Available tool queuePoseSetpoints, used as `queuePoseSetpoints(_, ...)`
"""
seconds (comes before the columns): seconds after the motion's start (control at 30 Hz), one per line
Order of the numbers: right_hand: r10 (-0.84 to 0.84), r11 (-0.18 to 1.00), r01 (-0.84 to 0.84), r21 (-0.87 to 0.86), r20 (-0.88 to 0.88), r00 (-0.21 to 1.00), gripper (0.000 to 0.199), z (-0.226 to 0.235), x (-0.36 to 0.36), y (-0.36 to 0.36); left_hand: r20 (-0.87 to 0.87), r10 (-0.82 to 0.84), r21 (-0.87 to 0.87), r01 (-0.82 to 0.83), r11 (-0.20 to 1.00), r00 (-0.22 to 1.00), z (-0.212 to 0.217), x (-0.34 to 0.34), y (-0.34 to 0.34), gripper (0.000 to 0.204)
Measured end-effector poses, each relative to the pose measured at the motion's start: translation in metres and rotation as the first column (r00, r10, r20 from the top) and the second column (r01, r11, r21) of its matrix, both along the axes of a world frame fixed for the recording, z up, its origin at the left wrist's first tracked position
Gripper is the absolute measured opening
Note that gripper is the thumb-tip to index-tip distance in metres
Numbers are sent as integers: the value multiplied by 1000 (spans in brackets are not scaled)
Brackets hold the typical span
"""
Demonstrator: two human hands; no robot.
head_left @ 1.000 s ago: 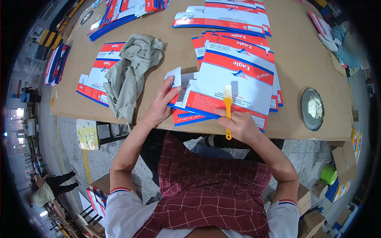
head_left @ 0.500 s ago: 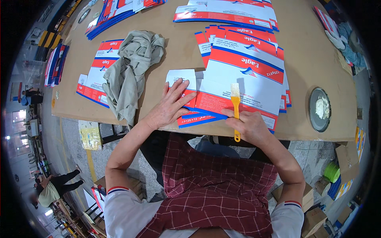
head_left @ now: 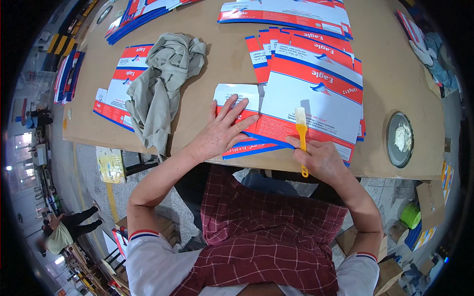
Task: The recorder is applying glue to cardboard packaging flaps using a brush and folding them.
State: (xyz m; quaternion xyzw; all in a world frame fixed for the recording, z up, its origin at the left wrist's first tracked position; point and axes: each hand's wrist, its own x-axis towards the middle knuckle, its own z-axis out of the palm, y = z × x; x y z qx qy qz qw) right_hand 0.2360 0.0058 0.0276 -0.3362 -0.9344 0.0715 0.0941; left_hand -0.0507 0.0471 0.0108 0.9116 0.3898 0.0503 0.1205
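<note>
Your left hand (head_left: 222, 129) lies spread over the left flap (head_left: 242, 90) of a flat red, white and blue cardboard carton (head_left: 291, 96), stretching toward its 2 o'clock. Your right hand (head_left: 318, 155) pinches a yellow-handled, pale-bristled brush (head_left: 301, 132). A dark round dish (head_left: 398, 160) holding whitish paste (head_left: 403, 138) sits at that hand's 3 o'clock.

Brown table (head_left: 217, 54): grey cloth (head_left: 165, 74), carton stacks (head_left: 318, 106), round dish (head_left: 393, 135) with white paste (head_left: 404, 139).
</note>
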Motion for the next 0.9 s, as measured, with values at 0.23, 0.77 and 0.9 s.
queuePoseSetpoints(0.23, 30, 1000, -30, 3, -3, 1000, 19, -1, 3, 2, -20, 8, -33, -9, 999, 1000, -2, 0, 3, 55)
queuePoseSetpoints(0.77, 48, 997, -40, -62, 145, 988, 15, 15, 3, 7, -172, 3, -119, -24, 993, 985, 32, 19, 6, 53)
queuePoseSetpoints(0.9, 32, 999, -32, -12, 7, 999, 19, 13, 15, 1, -174, 58, 151, -31, 988, 983, 16, 19, -10, 58)
